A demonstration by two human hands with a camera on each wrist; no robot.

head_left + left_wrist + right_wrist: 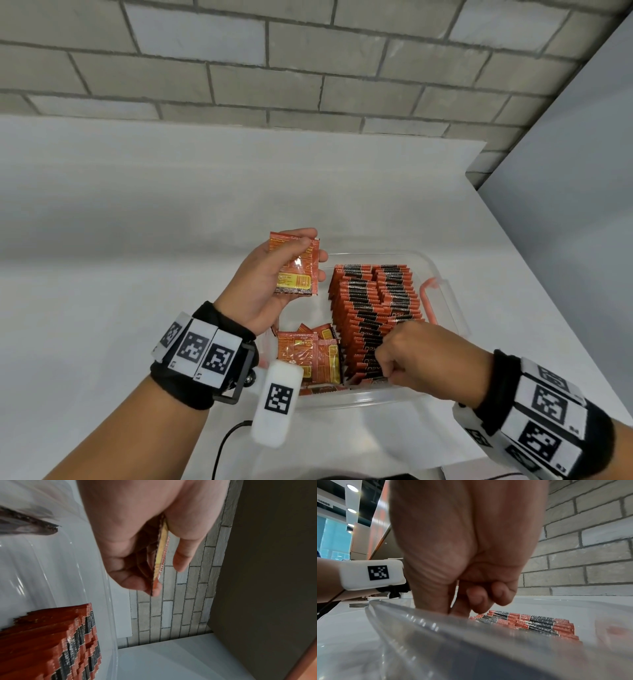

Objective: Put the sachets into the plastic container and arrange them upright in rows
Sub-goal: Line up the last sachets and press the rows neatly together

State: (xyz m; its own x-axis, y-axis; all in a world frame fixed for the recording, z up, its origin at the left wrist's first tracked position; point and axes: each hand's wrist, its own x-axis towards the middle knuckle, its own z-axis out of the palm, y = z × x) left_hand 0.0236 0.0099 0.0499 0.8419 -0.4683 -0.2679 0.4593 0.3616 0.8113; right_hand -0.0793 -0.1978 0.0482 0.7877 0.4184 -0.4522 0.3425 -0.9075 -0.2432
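1. Standing upright in two packed rows, the red-and-black sachets (pixel 373 308) fill the right half of the clear plastic container (pixel 442 284), their crimped top edges facing up.
2. Loose sachets (pixel 308 353) lie flat and overlapping in the near-left part of the same container.
3. A small stack of sachets (pixel 296 263) is held above the far-left corner of the container, clear of its rim, printed face toward the head camera.
4. Left hand (pixel 267 284): palm up, fingers behind the stack, thumb pressed across its front. The left wrist view shows the stack edge-on, clamped between thumb and fingers.
5. Right hand (pixel 421 359): fingers curled, lowered onto the near end of the upright rows. Thumb and forefinger reach down among the sachet tops; whether they pinch one cannot be told from any view.
6. A pink strip (pixel 428 301) lies along the right inner wall of the container.
7. The container sits on a white bench (pixel 137 240) against a grey brick wall (pixel 308 61).
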